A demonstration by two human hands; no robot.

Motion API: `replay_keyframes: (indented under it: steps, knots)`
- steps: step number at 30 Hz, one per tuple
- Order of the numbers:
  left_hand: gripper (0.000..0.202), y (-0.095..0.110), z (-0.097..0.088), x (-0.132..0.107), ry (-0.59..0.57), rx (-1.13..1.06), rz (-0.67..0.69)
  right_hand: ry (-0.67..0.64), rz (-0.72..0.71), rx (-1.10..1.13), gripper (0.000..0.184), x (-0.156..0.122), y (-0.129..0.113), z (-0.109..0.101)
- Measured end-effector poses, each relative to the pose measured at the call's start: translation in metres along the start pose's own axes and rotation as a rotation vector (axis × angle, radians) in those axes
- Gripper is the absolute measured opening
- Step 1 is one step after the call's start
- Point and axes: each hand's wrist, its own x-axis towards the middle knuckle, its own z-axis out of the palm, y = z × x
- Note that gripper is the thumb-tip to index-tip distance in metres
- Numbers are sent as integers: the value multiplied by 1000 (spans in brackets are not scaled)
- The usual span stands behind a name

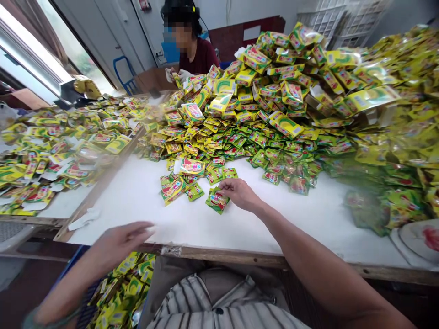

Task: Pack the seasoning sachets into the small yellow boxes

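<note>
My right hand [240, 193] rests on the white table [192, 219], fingers curled and pinching a small stack of green sachets [217, 200] at the near edge of a big heap of yellow and green sachets [274, 114]. My left hand [118, 242] hovers over the table's front left edge, blurred by motion, fingers stretched out with nothing seen in them. Below it a bin of packed sachets [126, 288] sits beside my lap.
A second table [58, 151] on the left is covered with sachets. A person in a dark red top [199, 55] works at the far side of the heap. White crates [343, 18] stand at the back right. A white object [416, 237] lies at the right edge.
</note>
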Motion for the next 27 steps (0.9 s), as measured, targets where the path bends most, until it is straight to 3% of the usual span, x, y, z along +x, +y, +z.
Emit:
replay_keyframes:
  steps: [3, 5, 7, 9, 11, 14, 19, 22, 27]
  knots:
    - [54, 52, 64, 40, -73, -266, 41, -36, -1, 151, 15, 0, -1, 0]
    - [57, 83, 102, 66, -190, -477, 93, -15, -20, 198, 24, -1, -3, -3]
    - [48, 105, 131, 87, -281, -634, 119, 83, -41, 235, 32, -1, -6, -9]
    - [46, 118, 149, 103, -265, -768, 94, 248, -21, 237, 38, -1, -7, -15]
    - [49, 123, 159, 115, -172, -865, 53, 367, 48, 184, 42, -1, -6, -18]
    - [55, 121, 166, 125, -66, -936, 13, 343, 164, 112, 45, 1, 0, -15]
    - [42, 116, 167, 124, -202, -1002, 18, 325, 191, 277, 45, 5, 6, -4]
    - [38, 118, 165, 121, -228, -981, 20, 301, 154, 416, 47, 7, 6, -1]
    - [42, 116, 162, 118, -252, -1010, -20, 279, 68, 387, 32, 9, 7, -11]
